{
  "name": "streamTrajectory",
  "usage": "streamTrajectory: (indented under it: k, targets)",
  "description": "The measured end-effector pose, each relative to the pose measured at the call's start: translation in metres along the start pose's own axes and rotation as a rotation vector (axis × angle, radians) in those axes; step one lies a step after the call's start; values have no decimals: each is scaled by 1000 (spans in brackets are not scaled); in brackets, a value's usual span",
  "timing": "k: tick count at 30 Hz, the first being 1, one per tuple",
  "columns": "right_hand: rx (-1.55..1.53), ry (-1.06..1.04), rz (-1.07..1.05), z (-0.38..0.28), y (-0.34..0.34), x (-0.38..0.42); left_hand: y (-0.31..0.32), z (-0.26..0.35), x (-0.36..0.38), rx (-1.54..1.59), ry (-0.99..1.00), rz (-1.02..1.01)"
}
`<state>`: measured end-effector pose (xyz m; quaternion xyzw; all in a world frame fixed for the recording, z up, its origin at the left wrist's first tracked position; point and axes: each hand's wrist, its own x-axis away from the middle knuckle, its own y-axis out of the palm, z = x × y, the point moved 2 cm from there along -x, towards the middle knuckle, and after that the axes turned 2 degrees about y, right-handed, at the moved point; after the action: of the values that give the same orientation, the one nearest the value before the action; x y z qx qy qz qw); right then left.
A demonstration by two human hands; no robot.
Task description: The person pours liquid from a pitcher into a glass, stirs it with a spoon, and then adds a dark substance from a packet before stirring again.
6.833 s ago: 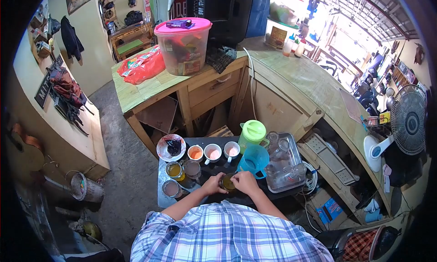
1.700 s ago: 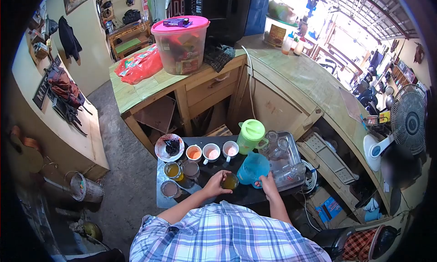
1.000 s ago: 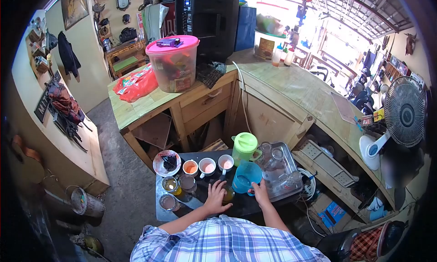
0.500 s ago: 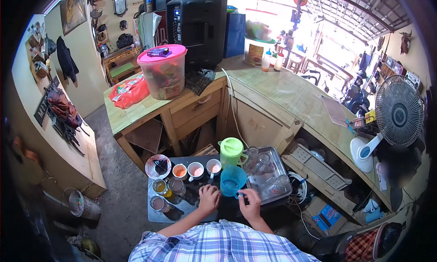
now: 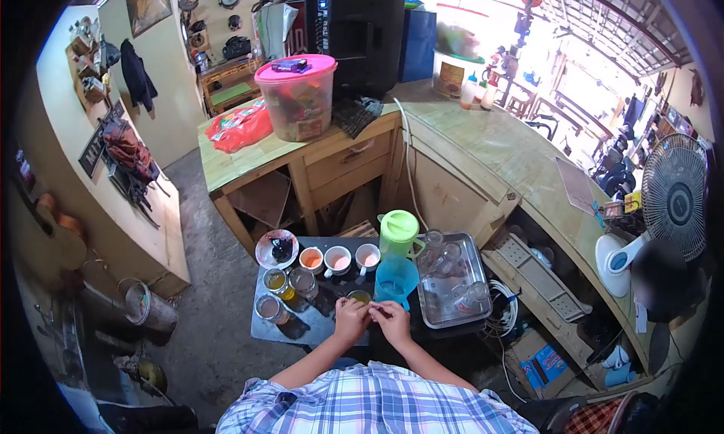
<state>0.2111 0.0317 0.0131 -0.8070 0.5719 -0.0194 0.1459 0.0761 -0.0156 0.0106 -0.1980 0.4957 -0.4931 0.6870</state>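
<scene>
Brown-drink glass (image 5: 269, 307) stood near table (image 5: 262, 327)'s left edge | bowl (image 5: 264, 254) held black bag (image 5: 282, 248) | left hand (image 5: 351, 318), bent fingers, grip unclear, partly hid yellowish-drink glass (image 5: 360, 295) just beyond | right hand (image 5: 391, 322), fingertips near left's, grip unclear | blue jug (image 5: 397, 277) close beyond, contents unclear | tray (image 5: 433, 312) held glasses (image 5: 471, 296)

Blue jug (image 5: 396, 277): plastic, translucent, smooth
Lime-green pitcher (image 5: 399, 234): plastic, opaque, smooth, slight sheen
Glass mugs (image 5: 305, 282): clear glass, glossy
White cups (image 5: 338, 260): smooth, glossy; ceramic or plastic, cannot tell
Serving tray (image 5: 441, 307): metal, reflective
Lidded tub (image 5: 299, 110): cloudy plastic; lid smooth, pink
Carrier bag (image 5: 240, 128): thin red plastic, crinkled, shiny
Plaid shirt (image 5: 377, 404): cloth, matt, creased
Counter frame (image 5: 302, 189): wood, matt
Floor (image 5: 215, 283): rough, matt
</scene>
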Motion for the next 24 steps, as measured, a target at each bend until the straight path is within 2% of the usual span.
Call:
streamTrajectory:
  k: [1, 2, 5, 7, 9, 13, 15, 17, 18, 20, 22, 24]
  targets:
    - [-6, -11, 45, -4, 0, 0, -4, 4, -2, -5, -12, -3]
    - [-114, 96, 28, -6, 1, 0, -8, 8, -4, 0, -42, 16]
    - [-180, 53, 67, -5, 5, 1, -24, 12, -4, 25, -126, -12]
    - [-74, 43, 27, -13, 1, 0, -31, 6, 2, 83, -152, 18]
    - [257, -105, -49, -26, -2, 1, -34, -6, 13, 95, -200, -45]
    - [325, -134, -151, -21, 11, -8, -35, -31, 20, 194, -217, -8]
    - [346, -229, -217, -17, 21, -18, -28, -44, 20, 222, -213, -11]
    - [395, -249, -207, -21, 28, -25, -17, -59, 19, 383, -269, -96]
    - [444, -273, -193, -26, 31, -29, -18, -63, 16, 386, -270, -99]
    - [522, -288, -173, -28, 35, -34, -16, -70, 10, 387, -215, -259]
    - [596, -300, -153, -36, 38, -35, -13, -80, 7, 423, -243, -341]
    - [728, -178, -140, -42, 38, -34, -12, -89, 5, 479, -239, -418]
